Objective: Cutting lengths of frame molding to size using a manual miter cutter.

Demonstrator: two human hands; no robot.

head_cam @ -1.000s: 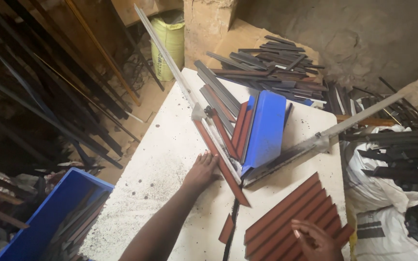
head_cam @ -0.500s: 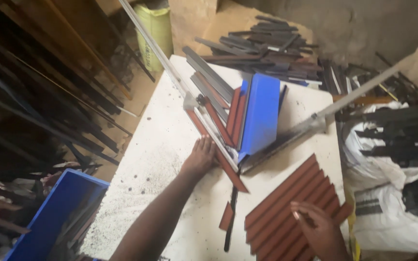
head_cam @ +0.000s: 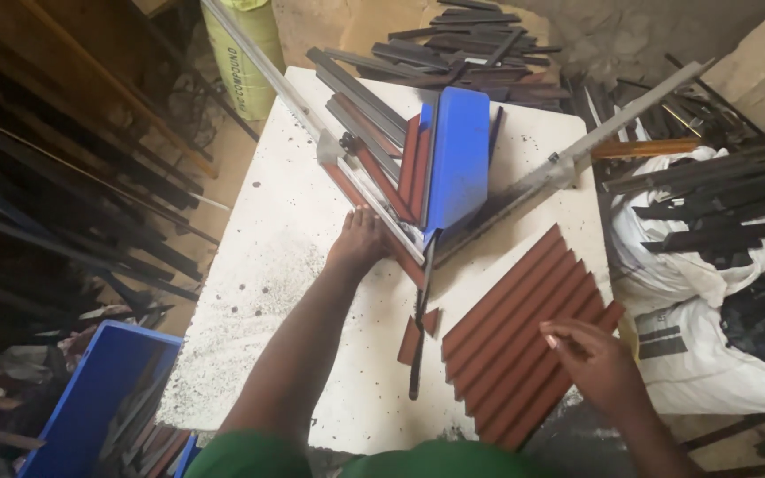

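Since a second ago my right hand [head_cam: 602, 363] has come up onto the row of reddish-brown profile strips [head_cam: 524, 332], and the view has drifted toward the tabletop's far end. At the left a blue plastic crate [head_cam: 81, 398] sits low beside dark stacked bars; a yellow-green sack [head_cam: 245, 53] with dark print stands behind. On the white speckled tabletop [head_cam: 267, 283] my left hand [head_cam: 360, 243] presses flat, fingers together, against the reddish-brown strip [head_cam: 374, 208] in the V-shaped metal jig [head_cam: 498, 199]. My right hand rests curled, pinching nothing I can see. White bags [head_cam: 701, 354] lie rightmost.
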